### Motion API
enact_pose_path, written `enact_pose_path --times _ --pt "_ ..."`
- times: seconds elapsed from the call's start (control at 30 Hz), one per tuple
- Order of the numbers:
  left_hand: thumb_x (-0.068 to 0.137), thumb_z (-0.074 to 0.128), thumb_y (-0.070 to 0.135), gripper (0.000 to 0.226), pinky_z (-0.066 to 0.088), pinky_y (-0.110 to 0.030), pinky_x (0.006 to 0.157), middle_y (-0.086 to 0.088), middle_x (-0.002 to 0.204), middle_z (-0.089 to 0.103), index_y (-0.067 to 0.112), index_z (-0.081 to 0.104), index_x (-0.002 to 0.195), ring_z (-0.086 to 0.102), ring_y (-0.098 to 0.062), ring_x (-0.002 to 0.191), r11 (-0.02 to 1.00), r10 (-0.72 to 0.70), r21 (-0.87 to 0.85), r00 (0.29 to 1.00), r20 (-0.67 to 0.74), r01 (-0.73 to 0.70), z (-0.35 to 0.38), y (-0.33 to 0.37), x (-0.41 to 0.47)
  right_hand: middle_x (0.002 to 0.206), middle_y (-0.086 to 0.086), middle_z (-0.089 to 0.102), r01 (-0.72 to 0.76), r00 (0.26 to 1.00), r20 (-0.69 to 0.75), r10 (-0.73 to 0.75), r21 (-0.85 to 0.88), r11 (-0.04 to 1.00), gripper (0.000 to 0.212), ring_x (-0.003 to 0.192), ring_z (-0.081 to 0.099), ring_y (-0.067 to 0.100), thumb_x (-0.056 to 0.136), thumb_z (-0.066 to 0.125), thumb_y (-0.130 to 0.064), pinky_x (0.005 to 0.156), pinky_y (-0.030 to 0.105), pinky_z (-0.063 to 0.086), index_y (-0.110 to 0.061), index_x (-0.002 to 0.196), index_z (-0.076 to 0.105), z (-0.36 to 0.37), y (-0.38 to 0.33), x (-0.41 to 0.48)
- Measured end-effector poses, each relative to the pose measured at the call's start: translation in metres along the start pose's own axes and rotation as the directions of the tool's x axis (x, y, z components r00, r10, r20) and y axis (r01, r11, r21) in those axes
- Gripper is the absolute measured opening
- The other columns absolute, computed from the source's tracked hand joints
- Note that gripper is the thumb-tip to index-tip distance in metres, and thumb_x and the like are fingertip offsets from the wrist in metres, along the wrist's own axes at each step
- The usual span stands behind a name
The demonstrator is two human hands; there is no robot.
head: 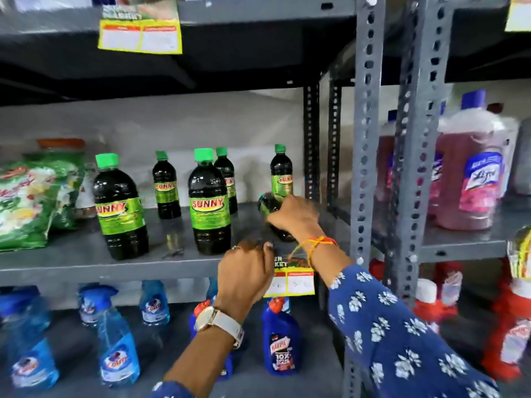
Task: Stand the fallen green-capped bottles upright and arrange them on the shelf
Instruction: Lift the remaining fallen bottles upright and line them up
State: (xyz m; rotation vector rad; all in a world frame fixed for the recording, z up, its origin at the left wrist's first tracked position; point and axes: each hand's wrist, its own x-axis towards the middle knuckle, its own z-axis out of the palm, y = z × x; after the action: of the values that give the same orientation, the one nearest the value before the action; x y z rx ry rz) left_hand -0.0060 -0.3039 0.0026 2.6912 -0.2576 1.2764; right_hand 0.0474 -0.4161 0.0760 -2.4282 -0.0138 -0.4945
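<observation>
Right hand (290, 215) has its grip closed around a fallen green-capped bottle (271, 209) lying on its side at the right end of the grey shelf (71, 259), near the slotted upright post (366, 139); the bottle's dark body runs under the hand toward the shelf's front edge, motion-blurred. Left hand (244, 272) sits at the shelf's front lip, fingers curled loosely, holding nothing, just left of the yellow price tag (293, 281). Five green-capped bottles already upright on the same shelf: big one at left (120, 208), small one behind it to the right (166, 186), big one in the middle (209, 205), small one close behind that (228, 176), small one at the back right (281, 170) just behind the right hand. Green packets (26, 205) at the shelf's far left. Blue spray bottles (117, 346) on the shelf below. Pink cleaner bottles (471, 179) in the next bay to the right.
</observation>
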Motion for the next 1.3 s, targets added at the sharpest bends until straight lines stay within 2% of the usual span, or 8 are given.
enact_pose_path --times 0.13,0.3,0.47,0.63,0.77,0.97,1.17,1.3 --pt "0.085 0.046 0.025 0.033 0.025 -0.021 0.038 0.0 0.049 0.057 0.02 0.05 0.052 0.053 -0.021 0.041 0.998 0.047 0.033 0.997 -0.054 -0.045 -0.004 0.002 0.0 0.097 0.005 0.069 0.09 0.995 -0.06 -0.075 0.323 0.942 0.055 0.095 0.064 0.026 0.065 0.068 -0.054 0.071 0.024 0.04 -0.019 0.106 0.059 0.002 0.019 0.011" --pt "0.086 0.053 0.026 0.045 0.016 -0.019 0.042 -0.001 0.04 0.052 0.018 0.042 0.043 0.048 -0.022 0.034 0.997 0.063 0.053 0.995 -0.082 -0.059 0.001 -0.005 0.007 0.101 -0.002 0.052 0.13 0.987 0.02 -0.161 0.498 0.857 0.054 0.095 0.049 0.015 0.077 0.071 -0.035 0.078 0.023 0.034 -0.017 0.12 0.043 -0.004 0.038 0.013" --pt "0.089 0.043 0.043 0.052 0.017 -0.016 0.039 0.003 0.036 0.047 0.018 0.05 0.045 0.046 -0.019 0.029 0.992 0.122 0.063 0.969 -0.217 -0.111 0.006 -0.021 0.011 0.106 0.001 0.05 0.1 0.982 0.085 -0.167 0.515 0.851 0.057 0.1 0.05 0.021 0.08 0.065 -0.03 0.078 0.026 0.034 -0.017 0.126 0.033 -0.004 0.04 0.015" --pt "0.092 0.039 0.042 0.046 0.021 -0.02 0.04 0.0 0.042 0.051 0.02 0.058 0.057 0.05 -0.021 0.035 0.988 0.155 0.046 0.953 -0.261 -0.148 0.021 -0.029 0.009 0.101 -0.004 0.053 0.072 0.973 0.143 -0.179 0.553 0.83 0.048 0.104 0.049 0.018 0.078 0.063 -0.021 0.082 0.03 0.035 -0.023 0.112 0.029 -0.001 0.044 0.019" --pt "0.092 0.04 0.04 0.045 0.029 -0.023 0.038 0.0 0.045 0.054 0.019 0.065 0.061 0.052 -0.021 0.039 0.986 0.164 0.047 0.93 -0.328 -0.158 0.026 -0.031 0.01 0.1 0.003 0.062 0.049 0.979 0.132 -0.158 0.594 0.803 0.055 0.102 0.055 0.021 0.075 0.065 -0.014 0.088 0.032 0.04 -0.017 0.12 0.033 0.002 0.047 0.021" --pt "0.098 0.033 0.042 0.055 0.035 -0.024 0.04 -0.002 0.049 0.058 0.016 0.065 0.062 0.053 -0.022 0.04 0.986 0.167 0.053 0.888 -0.428 -0.159 0.036 -0.033 0.009 0.097 -0.011 0.058 0.077 0.989 0.058 -0.138 0.591 0.803 0.08 0.09 0.057 0.004 0.06 0.084 -0.033 0.089 0.028 0.043 -0.014 0.119 0.033 0.004 0.043 0.021" --pt "0.102 0.024 0.043 0.063 0.035 -0.027 0.041 -0.003 0.05 0.057 0.016 0.064 0.062 0.052 -0.022 0.041 0.987 0.16 0.048 0.872 -0.462 -0.155 0.037 -0.032 0.007 0.104 0.004 0.061 0.035 0.993 0.063 -0.096 0.63 0.776 0.075 0.107 0.058 0.025 0.055 0.073 -0.024 0.098 0.043 0.045 -0.017 0.118 0.034 0.002 0.042 0.019" --pt "0.101 0.024 0.043 0.062 0.036 -0.026 0.042 -0.002 0.051 0.058 0.017 0.066 0.063 0.053 -0.022 0.042 0.987 0.158 0.052 0.874 -0.459 -0.151 0.037 -0.033 0.007 0.099 -0.001 0.058 0.053 0.995 0.034 -0.096 0.634 0.772 0.07 0.094 0.057 0.015 0.064 0.082 -0.018 0.088 0.031 0.046 -0.016 0.111 0.031 0.001 0.04 0.016"
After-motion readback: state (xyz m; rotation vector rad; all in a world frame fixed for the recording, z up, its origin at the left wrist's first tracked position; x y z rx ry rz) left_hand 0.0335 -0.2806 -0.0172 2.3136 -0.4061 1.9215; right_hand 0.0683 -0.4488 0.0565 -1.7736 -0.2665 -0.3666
